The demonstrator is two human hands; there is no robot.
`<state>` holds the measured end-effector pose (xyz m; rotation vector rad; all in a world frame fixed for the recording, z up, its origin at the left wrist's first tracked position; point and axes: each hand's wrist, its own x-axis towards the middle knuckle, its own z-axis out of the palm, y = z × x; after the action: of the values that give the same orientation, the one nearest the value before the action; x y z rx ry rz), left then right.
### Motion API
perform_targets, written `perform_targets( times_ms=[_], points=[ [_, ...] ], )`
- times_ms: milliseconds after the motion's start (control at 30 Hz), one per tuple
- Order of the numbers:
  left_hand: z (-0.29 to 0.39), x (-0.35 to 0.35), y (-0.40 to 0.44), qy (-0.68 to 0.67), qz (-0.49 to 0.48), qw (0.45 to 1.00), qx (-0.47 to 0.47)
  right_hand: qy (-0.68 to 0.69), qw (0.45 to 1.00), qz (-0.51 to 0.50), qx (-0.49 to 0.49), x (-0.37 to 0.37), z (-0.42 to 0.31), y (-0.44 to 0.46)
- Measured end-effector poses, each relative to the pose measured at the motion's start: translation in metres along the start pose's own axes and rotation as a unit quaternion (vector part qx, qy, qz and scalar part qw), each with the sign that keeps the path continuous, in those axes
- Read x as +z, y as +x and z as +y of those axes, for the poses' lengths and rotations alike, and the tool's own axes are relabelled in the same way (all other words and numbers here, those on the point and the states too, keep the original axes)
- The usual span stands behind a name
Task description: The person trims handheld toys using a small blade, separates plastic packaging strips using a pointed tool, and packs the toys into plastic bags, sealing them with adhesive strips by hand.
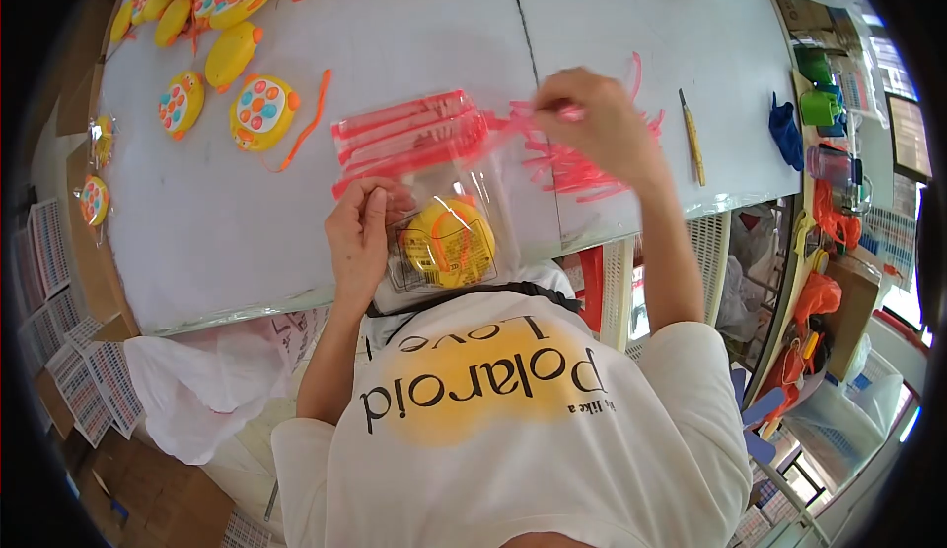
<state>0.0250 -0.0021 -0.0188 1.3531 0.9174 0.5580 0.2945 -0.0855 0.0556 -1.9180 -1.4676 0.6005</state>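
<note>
My left hand (pixel 360 237) grips the edge of a clear plastic bag (pixel 503 218), its thumb and fingers closed near the pink band at the top. Inside the bag lies a yellow round toy (pixel 456 252) with an orange cord and a printed label with a barcode. To the right, my right hand (pixel 597 124) is closed in a pinch, a blurred pink plastic strip (pixel 511 136) running from its fingers toward the bag's top. Below and around that hand spreads a pile of loose pink strips (pixel 582 178). Several pink-topped bags (pixel 395 129) lie stacked just beyond the held bag.
Yellow toys with coloured buttons (pixel 264 112) lie at the left, with a heap (pixel 212 0) farther back. A yellow-handled craft knife (pixel 693 144) and a blue cloth-like item (pixel 784 132) lie to the right. Two bagged toys (pixel 95 200) sit at the far left edge.
</note>
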Motion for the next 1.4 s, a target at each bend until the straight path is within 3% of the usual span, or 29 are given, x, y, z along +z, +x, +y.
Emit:
perform_targets(
  times_ms=[100, 167, 200, 267, 300, 367, 400, 467, 533, 567, 600, 667, 733, 900, 1300, 1400],
  points=[
    [-0.003, -0.001, 0.0, 0.012, 0.003, 1.0, 0.0, 0.01, 0.997, 0.052, 0.06, -0.035, 0.045, -0.014],
    [-0.002, 0.001, 0.0, 0.013, 0.003, 1.0, 0.0, 0.008, 0.972, 0.137, 0.193, -0.043, 0.073, -0.022],
    [-0.001, 0.001, 0.0, 0.014, 0.004, 1.0, 0.0, 0.01, 0.971, 0.137, 0.194, -0.042, 0.08, -0.023],
    [0.001, 0.001, 0.0, -0.003, 0.005, 1.0, -0.01, -0.059, 0.934, 0.247, 0.25, -0.038, 0.095, -0.027],
    [0.001, 0.0, 0.0, -0.022, 0.005, 1.0, -0.019, -0.056, 0.934, 0.248, 0.252, -0.035, 0.109, -0.028],
    [0.002, -0.001, 0.001, -0.024, 0.001, 0.999, -0.033, -0.227, 0.903, 0.292, 0.219, -0.031, 0.142, -0.035],
    [0.002, -0.002, 0.002, -0.029, -0.002, 0.999, -0.046, -0.226, 0.902, 0.293, 0.221, -0.032, 0.151, -0.044],
    [0.007, -0.001, 0.003, -0.043, -0.008, 0.997, -0.058, -0.292, 0.906, 0.274, 0.135, -0.033, 0.162, -0.051],
    [0.012, -0.004, 0.0, -0.053, -0.002, 0.996, -0.078, -0.449, 0.823, 0.341, 0.068, -0.04, 0.126, -0.043],
    [0.013, -0.003, 0.0, -0.069, -0.011, 0.994, -0.081, -0.45, 0.804, 0.388, 0.032, -0.046, 0.099, -0.035],
    [0.013, -0.003, 0.0, -0.085, -0.019, 0.993, -0.083, -0.324, 0.877, 0.345, 0.084, -0.049, 0.071, -0.033],
    [0.01, -0.005, 0.0, -0.092, -0.015, 0.993, -0.075, -0.049, 0.965, 0.215, 0.139, -0.031, 0.035, -0.036],
    [0.008, -0.005, 0.001, -0.103, -0.026, 0.992, -0.075, 0.087, 0.991, 0.043, 0.096, 0.004, 0.009, -0.034],
    [0.001, -0.01, 0.001, -0.1, -0.05, 0.992, -0.051, 0.086, 0.98, -0.081, 0.16, 0.049, -0.018, -0.018],
    [0.001, -0.012, -0.005, -0.122, -0.065, 0.99, -0.028, -0.031, 0.985, -0.08, 0.152, 0.057, -0.035, -0.019],
    [-0.002, -0.013, -0.006, -0.127, -0.064, 0.99, -0.015, 0.041, 0.982, -0.104, 0.149, 0.06, -0.031, -0.019]
  ],
)
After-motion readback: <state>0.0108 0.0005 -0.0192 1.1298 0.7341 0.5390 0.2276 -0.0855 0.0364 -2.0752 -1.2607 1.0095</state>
